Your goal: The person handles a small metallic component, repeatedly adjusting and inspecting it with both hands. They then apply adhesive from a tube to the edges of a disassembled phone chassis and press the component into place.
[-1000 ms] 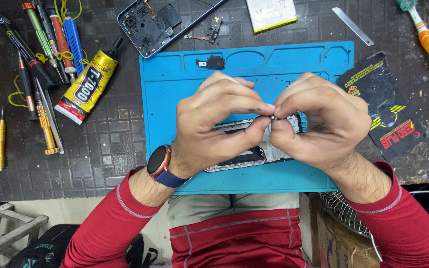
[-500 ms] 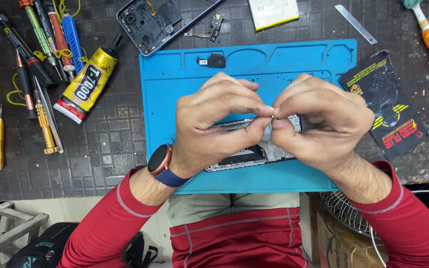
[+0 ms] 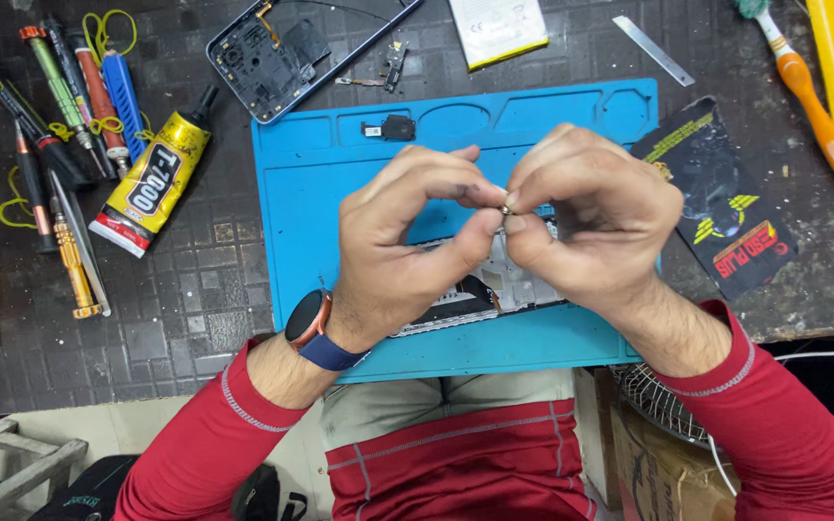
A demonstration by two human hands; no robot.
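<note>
tiny metal part (image 3: 506,207), silvery and ring-like, pinched between fingertips of left hand (image 3: 407,241) and right hand (image 3: 591,227), raised just above the board; too small to tell more. phone circuit board (image 3: 494,289) below, pale grey with a dark curved section at its left end, lying flat and slightly tilted on the lower middle of the blue mat (image 3: 320,193), mostly hidden under both hands.

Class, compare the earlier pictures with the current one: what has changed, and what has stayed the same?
The blue-tipped tool seen in the right hand earlier no longer shows. Both hands, left hand too, stay pinched on a tiny metal part above the blue mat. The tools around are unmoved.
</note>
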